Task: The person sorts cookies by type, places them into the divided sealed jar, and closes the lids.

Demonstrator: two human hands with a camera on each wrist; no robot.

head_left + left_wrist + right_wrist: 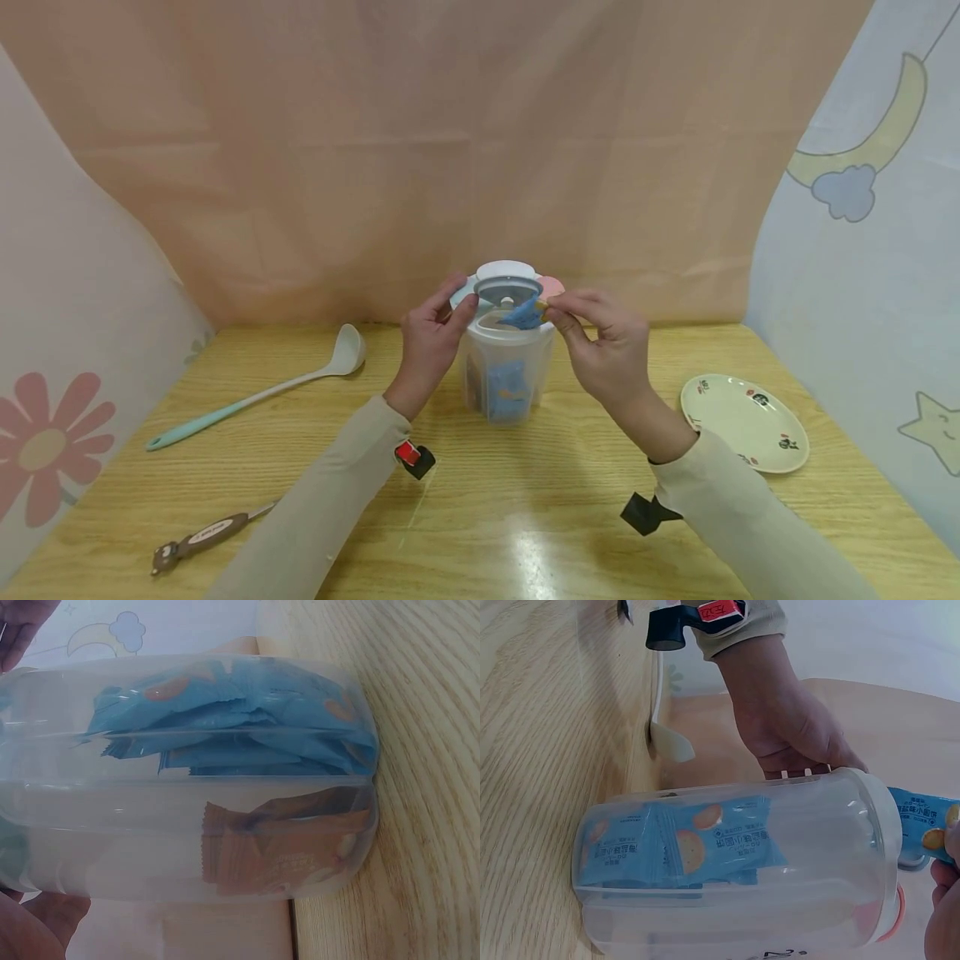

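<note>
A blue packet (522, 315) is pinched in the right hand (607, 350) at the jar (506, 375) mouth; the lid (507, 287), at 12 o'clock, is held in the left hand's (429, 342) curled grip.

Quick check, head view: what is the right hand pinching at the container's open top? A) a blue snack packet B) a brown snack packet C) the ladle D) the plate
A: the right hand pinches a blue snack packet at the open mouth of the clear container, while the left hand is at its lid; the ladle and plate lie apart on the table.
</note>
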